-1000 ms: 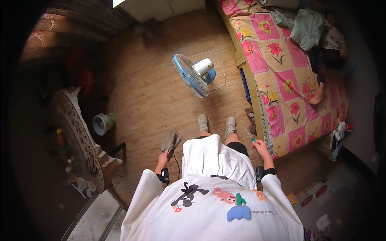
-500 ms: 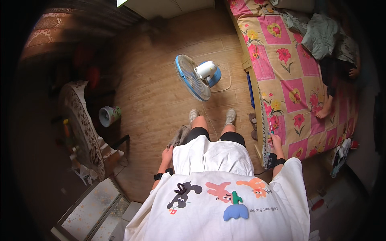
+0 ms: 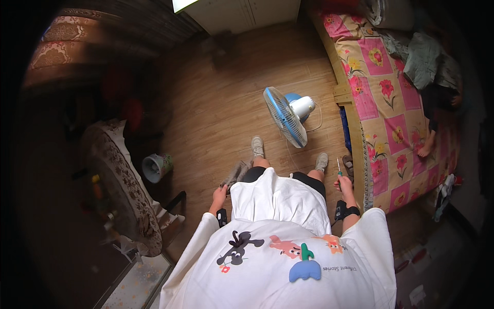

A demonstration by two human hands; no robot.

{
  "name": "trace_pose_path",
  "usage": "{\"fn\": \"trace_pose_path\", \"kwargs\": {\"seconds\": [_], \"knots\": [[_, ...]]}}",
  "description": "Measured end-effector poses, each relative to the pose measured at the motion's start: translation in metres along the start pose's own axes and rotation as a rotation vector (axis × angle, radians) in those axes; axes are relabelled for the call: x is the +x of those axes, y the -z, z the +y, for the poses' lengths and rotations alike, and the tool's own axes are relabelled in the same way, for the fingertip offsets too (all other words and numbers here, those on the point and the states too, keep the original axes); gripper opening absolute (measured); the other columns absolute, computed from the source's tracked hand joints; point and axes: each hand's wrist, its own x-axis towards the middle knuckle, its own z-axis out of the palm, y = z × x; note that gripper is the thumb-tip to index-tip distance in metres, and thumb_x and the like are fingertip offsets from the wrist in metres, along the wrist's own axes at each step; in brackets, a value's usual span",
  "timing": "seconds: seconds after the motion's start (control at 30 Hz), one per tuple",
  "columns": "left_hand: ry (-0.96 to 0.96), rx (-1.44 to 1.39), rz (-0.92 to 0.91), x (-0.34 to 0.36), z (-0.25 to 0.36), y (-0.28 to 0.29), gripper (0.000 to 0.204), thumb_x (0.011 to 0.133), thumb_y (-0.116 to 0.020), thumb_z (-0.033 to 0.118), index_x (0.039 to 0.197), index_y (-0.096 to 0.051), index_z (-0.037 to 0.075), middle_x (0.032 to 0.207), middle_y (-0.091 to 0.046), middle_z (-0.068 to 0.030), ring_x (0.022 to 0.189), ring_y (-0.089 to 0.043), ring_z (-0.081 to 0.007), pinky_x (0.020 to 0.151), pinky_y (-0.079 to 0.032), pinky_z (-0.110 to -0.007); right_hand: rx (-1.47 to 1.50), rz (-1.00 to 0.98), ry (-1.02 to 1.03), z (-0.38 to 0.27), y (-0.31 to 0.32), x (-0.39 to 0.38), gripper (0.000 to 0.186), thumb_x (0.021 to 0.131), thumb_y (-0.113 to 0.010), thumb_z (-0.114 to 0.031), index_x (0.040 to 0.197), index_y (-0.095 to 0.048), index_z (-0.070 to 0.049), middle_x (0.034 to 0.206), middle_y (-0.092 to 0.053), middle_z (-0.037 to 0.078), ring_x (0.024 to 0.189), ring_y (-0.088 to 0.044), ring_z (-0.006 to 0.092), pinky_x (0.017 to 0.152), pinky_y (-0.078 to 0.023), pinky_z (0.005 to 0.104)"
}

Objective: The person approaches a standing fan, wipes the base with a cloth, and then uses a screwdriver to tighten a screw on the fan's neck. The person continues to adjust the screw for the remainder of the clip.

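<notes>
My left hand is closed on a crumpled grey-brown cloth, beside my left thigh. My right hand grips a screwdriver with a green handle, its thin shaft pointing forward. In front of my feet stands a white and blue electric fan, its round guard facing left and its cord trailing on the wooden floor.
A bed with a pink floral cover, a person lying on it, runs along the right, slippers beside it. On the left are a round cloth-covered table and a bucket. A white cabinet stands ahead.
The fan and bed now appear farther right in the view. My feet have shifted, the left now ahead of the right. Both hands keep hold of the cloth and screwdriver.
</notes>
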Motion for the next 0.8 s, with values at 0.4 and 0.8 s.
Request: {"fn": "trace_pose_path", "kwargs": {"seconds": [0.4,0.8], "knots": [[-0.023,-0.065,-0.007,0.109,0.054,0.108,0.034,0.084,-0.055,0.034,0.101,-0.058,0.006,0.089,-0.061,-0.0051,0.073,-0.060,-0.0173,0.062,-0.047,-0.031,-0.009,-0.120,0.094,-0.047,-0.141,-0.064,0.020,0.085,-0.060,-0.023,0.081,-0.052,-0.005,0.069,-0.060,0.005,0.061,-0.058,0.0115,0.055,-0.046,0.0248],[-0.098,-0.267,-0.001,0.042,0.160,0.119,0.027,0.087,-0.051,0.029,0.097,-0.057,0.004,0.092,-0.058,-0.0041,0.078,-0.059,-0.0167,0.069,-0.047,-0.030,0.336,-0.272,0.154,-0.120,-0.222,0.039,0.013,0.084,-0.059,-0.019,0.086,-0.061,-0.006,0.071,-0.060,0.004,0.057,-0.058,0.0120,0.048,-0.046,0.0253]]}}
